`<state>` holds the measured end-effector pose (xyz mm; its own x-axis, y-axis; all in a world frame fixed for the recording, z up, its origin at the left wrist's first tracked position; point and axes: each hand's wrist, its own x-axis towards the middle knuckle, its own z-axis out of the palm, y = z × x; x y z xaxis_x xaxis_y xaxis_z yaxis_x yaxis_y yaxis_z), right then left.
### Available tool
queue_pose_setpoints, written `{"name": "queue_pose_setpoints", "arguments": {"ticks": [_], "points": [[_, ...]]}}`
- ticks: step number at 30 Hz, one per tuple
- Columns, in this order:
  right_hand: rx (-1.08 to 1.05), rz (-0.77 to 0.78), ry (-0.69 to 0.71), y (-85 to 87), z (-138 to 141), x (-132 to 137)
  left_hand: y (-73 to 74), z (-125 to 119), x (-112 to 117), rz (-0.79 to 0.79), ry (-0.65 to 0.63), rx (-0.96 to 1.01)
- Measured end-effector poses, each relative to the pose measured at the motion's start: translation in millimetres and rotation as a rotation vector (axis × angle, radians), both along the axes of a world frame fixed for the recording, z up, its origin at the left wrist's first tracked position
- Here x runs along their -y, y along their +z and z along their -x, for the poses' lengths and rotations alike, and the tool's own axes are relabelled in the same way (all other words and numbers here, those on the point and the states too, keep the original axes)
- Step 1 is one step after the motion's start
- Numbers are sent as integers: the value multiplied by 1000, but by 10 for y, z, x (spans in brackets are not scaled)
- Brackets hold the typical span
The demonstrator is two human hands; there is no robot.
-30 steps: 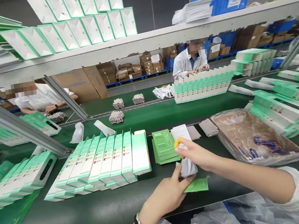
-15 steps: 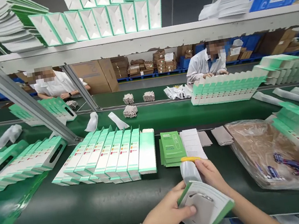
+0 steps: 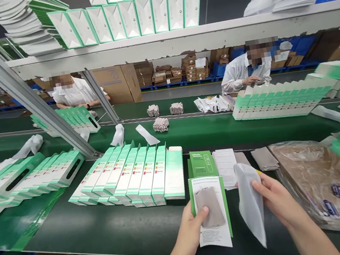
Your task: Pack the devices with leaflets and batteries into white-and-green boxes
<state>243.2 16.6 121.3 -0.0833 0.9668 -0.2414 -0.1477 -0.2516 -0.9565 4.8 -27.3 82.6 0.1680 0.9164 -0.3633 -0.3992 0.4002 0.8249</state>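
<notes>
My left hand (image 3: 189, 231) is closed on a small stack, its thumb lying on top. A grey-beige folded pouch (image 3: 213, 205) is uppermost, over a white printed leaflet (image 3: 215, 238), with a green booklet (image 3: 226, 209) behind. To the right, my right hand (image 3: 276, 196) pinches a limp white plastic sleeve (image 3: 250, 207) that hangs down. A bit of something yellow (image 3: 258, 172) shows at its fingers; what it is I cannot make out. Just beyond the hands lie a pile of green booklets (image 3: 201, 162), white leaflets (image 3: 225, 161) and folded grey pouches (image 3: 265, 158).
Rows of green-and-white boxes (image 3: 132, 173) stand to the left on the dark green belt (image 3: 115, 228). A plastic-lined carton (image 3: 307, 165) with batteries sits at right. Across the line two people (image 3: 77, 93) work behind more boxes (image 3: 279, 100). A shelf (image 3: 156, 46) spans above.
The stack in my left hand has risen and turned upright, facing me. My right hand has moved right and apart from it, with the white sleeve now hanging down. The view has shifted left.
</notes>
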Motion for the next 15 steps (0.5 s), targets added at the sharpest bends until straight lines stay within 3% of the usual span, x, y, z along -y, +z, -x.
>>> {"name": "queue_pose_setpoints", "arguments": {"ticks": [3,5,8,10,12,15], "points": [[85,-24,184,112,216,178,13,-74,-35,-92,-60,-14],[258,-111,215,92,440,260,39,-121,-41,-155,-104,-3],[595,-316,97,-49,661,274,29,-154,-20,-178,-106,24],[705,-435,-7,-163,691,237,-16,-156,6,-129,-66,81],[659,-426,-91,-258,672,193,-61,-159,28,-73,-16,146],[381,-221,-65,-347,658,171,-54,-176,37,-139,-26,160]]}}
